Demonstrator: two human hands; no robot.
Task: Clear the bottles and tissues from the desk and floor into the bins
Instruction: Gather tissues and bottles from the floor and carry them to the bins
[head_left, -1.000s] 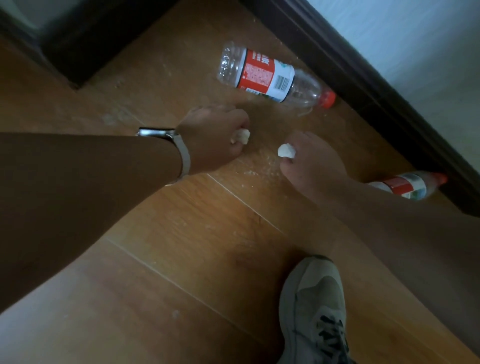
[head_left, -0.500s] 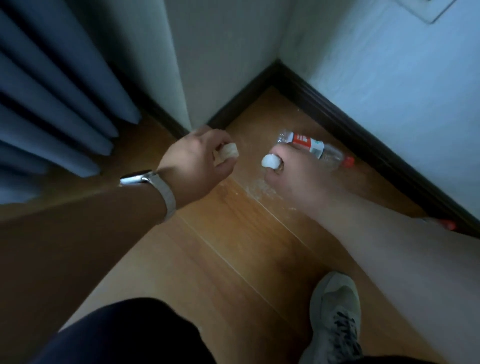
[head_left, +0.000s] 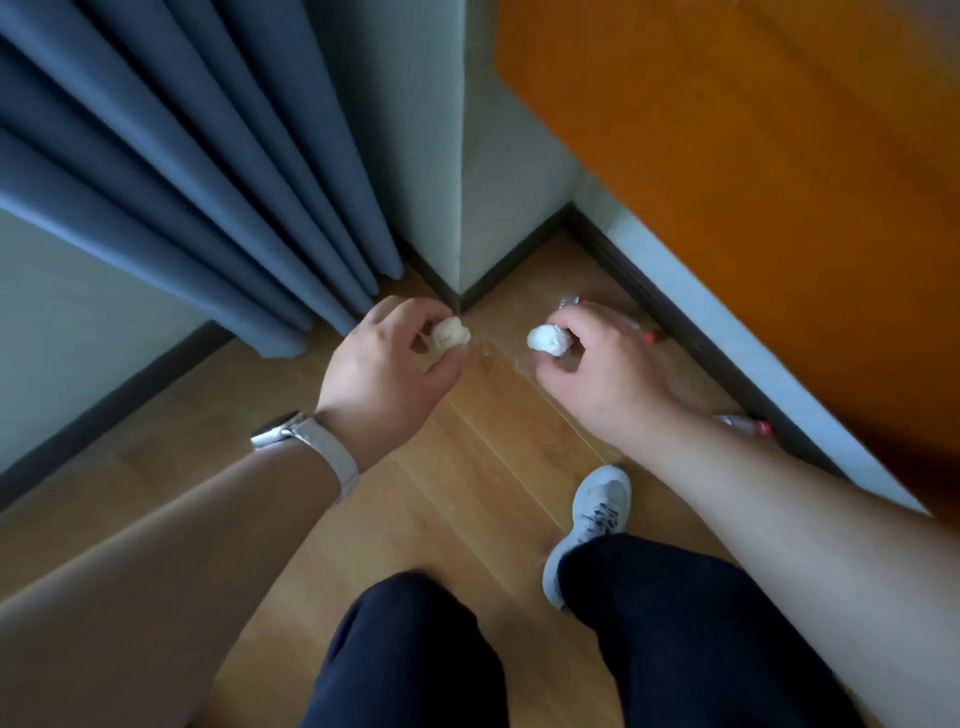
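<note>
My left hand (head_left: 389, 364) pinches a crumpled white tissue (head_left: 451, 332) well above the wooden floor. My right hand (head_left: 602, 374) pinches a second white tissue ball (head_left: 545, 339) at about the same height. A clear plastic bottle with a red label and red cap (head_left: 636, 325) lies on the floor by the dark skirting, mostly hidden behind my right hand. Another bottle with a red cap (head_left: 748, 423) lies further right along the skirting, partly hidden by my right forearm. No bin is in view.
Blue curtains (head_left: 182, 171) hang at the left. A wall corner (head_left: 462, 208) juts out ahead. An orange desk top (head_left: 753, 156) overhangs at the right. My grey shoe (head_left: 592, 525) and dark trouser legs stand on the wooden floor (head_left: 467, 467).
I have risen from a crouch: both hands have lifted off the floor, each with its tissue. The view has pulled back, and the bottles stay on the floor.
</note>
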